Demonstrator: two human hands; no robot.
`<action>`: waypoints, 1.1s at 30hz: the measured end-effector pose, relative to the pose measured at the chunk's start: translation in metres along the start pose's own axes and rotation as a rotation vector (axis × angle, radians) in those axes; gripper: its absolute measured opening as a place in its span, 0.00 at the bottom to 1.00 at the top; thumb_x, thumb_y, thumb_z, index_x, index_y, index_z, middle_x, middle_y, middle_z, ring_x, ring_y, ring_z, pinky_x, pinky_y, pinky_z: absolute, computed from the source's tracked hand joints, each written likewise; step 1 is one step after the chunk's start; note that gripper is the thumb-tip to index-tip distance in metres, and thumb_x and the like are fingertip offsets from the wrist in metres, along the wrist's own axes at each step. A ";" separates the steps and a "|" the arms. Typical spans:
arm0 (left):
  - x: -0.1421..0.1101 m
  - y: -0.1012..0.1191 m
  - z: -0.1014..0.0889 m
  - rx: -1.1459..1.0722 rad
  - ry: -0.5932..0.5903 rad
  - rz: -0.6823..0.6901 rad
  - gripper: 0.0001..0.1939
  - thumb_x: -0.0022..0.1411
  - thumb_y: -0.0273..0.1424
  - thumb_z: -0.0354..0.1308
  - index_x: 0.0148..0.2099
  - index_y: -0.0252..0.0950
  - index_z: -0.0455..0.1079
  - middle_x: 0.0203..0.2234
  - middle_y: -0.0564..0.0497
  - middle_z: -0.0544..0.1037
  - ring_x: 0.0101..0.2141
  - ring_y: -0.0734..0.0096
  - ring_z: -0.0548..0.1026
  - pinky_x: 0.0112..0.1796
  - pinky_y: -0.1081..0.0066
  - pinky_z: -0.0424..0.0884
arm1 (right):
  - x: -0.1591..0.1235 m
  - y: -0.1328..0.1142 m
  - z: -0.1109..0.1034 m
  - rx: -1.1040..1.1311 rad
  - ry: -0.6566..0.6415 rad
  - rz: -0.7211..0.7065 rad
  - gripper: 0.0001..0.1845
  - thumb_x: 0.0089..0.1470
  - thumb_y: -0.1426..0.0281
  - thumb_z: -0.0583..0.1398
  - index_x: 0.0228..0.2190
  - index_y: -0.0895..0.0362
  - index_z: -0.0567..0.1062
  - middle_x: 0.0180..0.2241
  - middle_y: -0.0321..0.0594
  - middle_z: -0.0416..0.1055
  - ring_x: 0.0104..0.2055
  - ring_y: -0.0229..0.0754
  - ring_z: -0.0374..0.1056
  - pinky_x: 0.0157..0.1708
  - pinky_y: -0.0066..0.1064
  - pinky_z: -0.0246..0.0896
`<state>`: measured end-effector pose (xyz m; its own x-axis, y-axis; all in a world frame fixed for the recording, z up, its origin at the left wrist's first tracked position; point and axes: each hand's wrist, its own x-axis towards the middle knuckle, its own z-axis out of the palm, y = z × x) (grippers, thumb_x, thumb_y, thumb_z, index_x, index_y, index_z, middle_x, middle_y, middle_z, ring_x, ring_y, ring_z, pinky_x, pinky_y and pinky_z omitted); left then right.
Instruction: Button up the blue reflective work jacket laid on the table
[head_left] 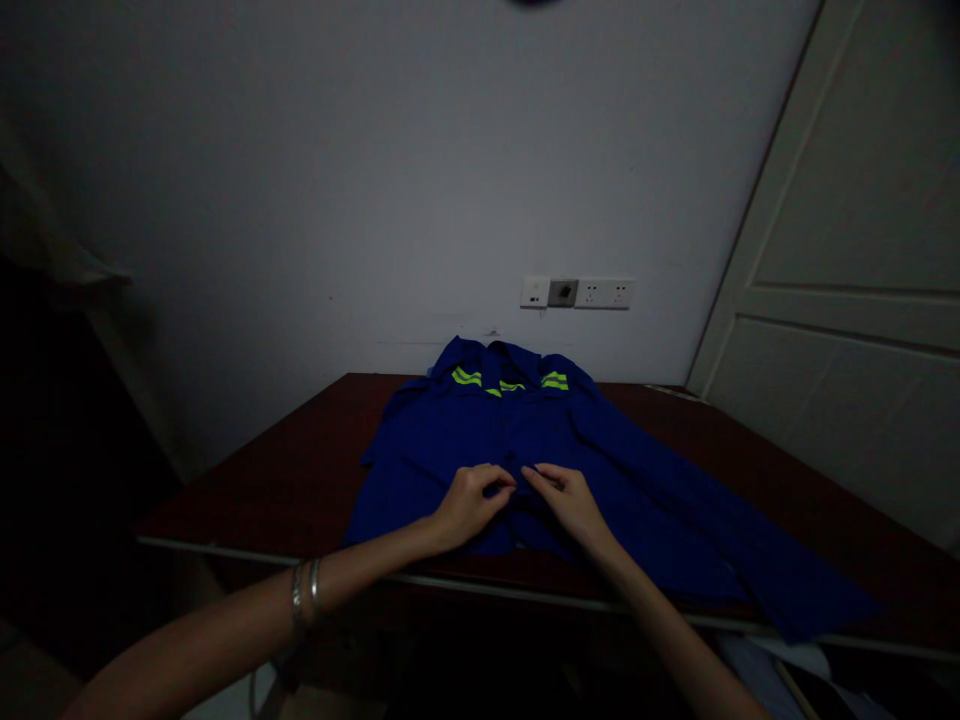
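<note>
A blue long-sleeved work jacket (442, 435) with yellow-green reflective stripes (555, 381) lies spread on the table, its collar end toward the wall. One sleeve (720, 510) stretches out to the right front corner. At the lower middle of the jacket's front, my left hand (472, 505) pinches the cloth between thumb and fingertips. Just to its right, my right hand (571, 500) also pinches the cloth, a small gap apart from the left. A dark round spot, perhaps a button (511, 456), shows above my fingertips. Any small part between the fingers is too dark to make out.
The dark red-brown table (285, 470) has a pale front edge and stands against a grey wall (337, 180). Wall sockets (606, 293) sit above its back edge. A pale door (847, 300) rises at the right. Below the right front edge lie some unclear light items (787, 660).
</note>
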<state>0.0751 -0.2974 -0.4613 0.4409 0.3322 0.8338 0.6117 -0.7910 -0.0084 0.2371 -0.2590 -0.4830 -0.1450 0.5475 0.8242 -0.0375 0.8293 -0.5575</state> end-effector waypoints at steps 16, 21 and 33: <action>0.001 0.004 0.002 -0.160 0.078 -0.169 0.07 0.53 0.30 0.55 0.34 0.34 0.71 0.29 0.51 0.76 0.32 0.72 0.72 0.36 0.73 0.67 | -0.003 0.005 0.000 -0.024 -0.018 -0.013 0.16 0.40 0.60 0.61 0.27 0.61 0.77 0.27 0.39 0.73 0.30 0.41 0.66 0.29 0.28 0.60; 0.005 -0.002 0.007 -0.297 0.119 -0.291 0.06 0.50 0.30 0.58 0.31 0.32 0.69 0.25 0.51 0.74 0.29 0.73 0.71 0.32 0.74 0.67 | -0.004 0.005 0.003 -0.065 -0.017 -0.049 0.15 0.41 0.62 0.61 0.29 0.60 0.77 0.30 0.40 0.74 0.33 0.43 0.67 0.32 0.30 0.60; 0.009 -0.014 0.011 -0.575 0.085 -0.445 0.10 0.43 0.26 0.62 0.29 0.31 0.65 0.21 0.54 0.71 0.25 0.77 0.70 0.28 0.77 0.63 | 0.005 0.012 -0.005 -0.063 -0.043 -0.021 0.17 0.48 0.59 0.55 0.21 0.60 0.74 0.19 0.34 0.67 0.23 0.35 0.58 0.24 0.25 0.52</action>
<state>0.0773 -0.2775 -0.4597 0.1642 0.6624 0.7309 0.2698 -0.7429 0.6127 0.2408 -0.2454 -0.4849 -0.1877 0.5252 0.8300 0.0211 0.8470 -0.5312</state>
